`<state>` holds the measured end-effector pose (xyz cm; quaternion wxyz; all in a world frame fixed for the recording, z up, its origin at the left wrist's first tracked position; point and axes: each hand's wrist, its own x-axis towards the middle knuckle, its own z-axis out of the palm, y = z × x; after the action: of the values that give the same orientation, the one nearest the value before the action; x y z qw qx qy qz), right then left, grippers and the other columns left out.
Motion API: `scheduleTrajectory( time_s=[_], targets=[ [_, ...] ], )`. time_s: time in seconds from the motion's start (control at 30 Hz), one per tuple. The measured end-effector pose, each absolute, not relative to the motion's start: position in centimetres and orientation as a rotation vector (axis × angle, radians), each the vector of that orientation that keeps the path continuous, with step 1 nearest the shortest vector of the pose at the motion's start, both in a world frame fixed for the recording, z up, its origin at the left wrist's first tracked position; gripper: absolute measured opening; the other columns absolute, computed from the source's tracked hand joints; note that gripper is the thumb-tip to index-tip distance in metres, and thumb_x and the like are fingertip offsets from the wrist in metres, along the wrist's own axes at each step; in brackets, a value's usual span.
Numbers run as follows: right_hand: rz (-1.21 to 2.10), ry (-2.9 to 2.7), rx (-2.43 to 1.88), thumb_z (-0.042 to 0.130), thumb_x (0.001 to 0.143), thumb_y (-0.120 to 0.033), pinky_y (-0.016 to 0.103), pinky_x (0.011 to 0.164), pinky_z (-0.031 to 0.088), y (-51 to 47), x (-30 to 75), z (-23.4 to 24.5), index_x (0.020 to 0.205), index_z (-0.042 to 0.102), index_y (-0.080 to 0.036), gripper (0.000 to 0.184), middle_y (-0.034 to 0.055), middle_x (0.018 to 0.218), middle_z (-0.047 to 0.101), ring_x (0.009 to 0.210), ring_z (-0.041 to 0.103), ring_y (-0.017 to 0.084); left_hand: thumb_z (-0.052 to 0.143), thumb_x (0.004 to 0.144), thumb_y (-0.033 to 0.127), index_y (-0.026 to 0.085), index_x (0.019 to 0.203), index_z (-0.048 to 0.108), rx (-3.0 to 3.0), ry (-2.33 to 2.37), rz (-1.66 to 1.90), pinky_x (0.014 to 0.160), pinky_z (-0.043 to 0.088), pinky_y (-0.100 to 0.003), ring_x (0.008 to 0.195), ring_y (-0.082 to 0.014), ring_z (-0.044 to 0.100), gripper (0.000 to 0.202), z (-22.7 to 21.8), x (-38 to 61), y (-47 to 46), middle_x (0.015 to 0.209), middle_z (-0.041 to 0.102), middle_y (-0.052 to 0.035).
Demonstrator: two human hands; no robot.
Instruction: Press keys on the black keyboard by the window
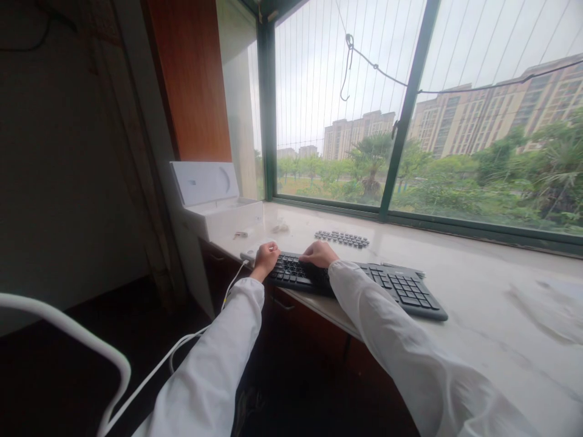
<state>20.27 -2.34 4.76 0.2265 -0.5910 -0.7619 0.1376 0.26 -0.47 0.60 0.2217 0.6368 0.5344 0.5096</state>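
Observation:
A black keyboard (412, 297) lies along the front edge of the pale countertop. My left hand (266, 257) is closed at the keyboard's left end, its fingertips curled together; a small light spot shows at them, too small to name. Over the upper left part of the keys, my right hand (319, 254) reaches down with its fingers drawn together at the keys. Whatever its fingertips grip, if anything, is hidden. Behind the keyboard, loose keycaps (341, 238) lie in rows on the countertop.
An open white box (223, 220) stands at the countertop's left end. A small object (241, 234) and crumpled clear plastic (280, 226) lie near it. More clear plastic (549, 309) is at the right. A white cable (157, 364) hangs at the left. Windows (334, 121) rise behind.

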Motion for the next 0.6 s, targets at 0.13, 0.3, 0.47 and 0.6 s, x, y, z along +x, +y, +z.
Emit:
scheduleTrajectory(
  time_s=[0.13, 0.3, 0.47, 0.6],
  targets=[
    [0.415, -2.126, -1.651, 0.07, 0.071, -0.04, 0.019, 0.06, 0.042, -2.17, 20.61, 5.22, 0.085, 0.078, -0.016, 0.029, 0.0065, 0.076, 0.073, 0.073, 0.064, 0.015, 0.05, 0.063, 0.02, 0.019, 0.055, 0.038, 1.762, 1.467, 1.41, 0.056, 0.03, -0.023, 0.055, -0.0108, 0.042, 0.015, 0.72, 0.27, -0.62, 0.052, 0.044, 0.0047],
    [0.45, -2.172, -1.648, 0.069, 0.072, -0.041, 0.019, 0.059, 0.041, -1.82, 20.98, 5.45, 0.085, 0.077, -0.016, 0.029, 0.0049, 0.074, 0.073, 0.074, 0.064, 0.015, 0.051, 0.062, 0.02, 0.019, 0.055, 0.039, 1.749, 1.486, 1.413, 0.056, 0.029, -0.023, 0.054, -0.0105, 0.041, 0.014, 0.76, 0.29, -0.7, 0.052, 0.044, 0.0049],
    [0.413, -2.182, -1.62, 0.072, 0.071, -0.037, 0.019, 0.059, 0.041, -1.9, 20.71, 5.52, 0.087, 0.077, -0.017, 0.026, 0.004, 0.073, 0.073, 0.073, 0.064, 0.015, 0.052, 0.062, 0.02, 0.019, 0.055, 0.039, 1.739, 1.488, 1.419, 0.055, 0.029, -0.023, 0.053, -0.0105, 0.041, 0.014, 0.56, 0.3, -0.51, 0.051, 0.044, 0.0049],
    [0.368, -2.201, -1.576, 0.071, 0.071, -0.038, 0.019, 0.06, 0.043, -1.99, 20.6, 5.5, 0.086, 0.077, -0.018, 0.026, 0.0043, 0.074, 0.073, 0.073, 0.065, 0.015, 0.051, 0.062, 0.021, 0.019, 0.055, 0.039, 1.74, 1.476, 1.42, 0.054, 0.028, -0.023, 0.052, -0.0103, 0.04, 0.015, 0.46, 0.29, -0.39, 0.051, 0.044, 0.0049]
  ],
)
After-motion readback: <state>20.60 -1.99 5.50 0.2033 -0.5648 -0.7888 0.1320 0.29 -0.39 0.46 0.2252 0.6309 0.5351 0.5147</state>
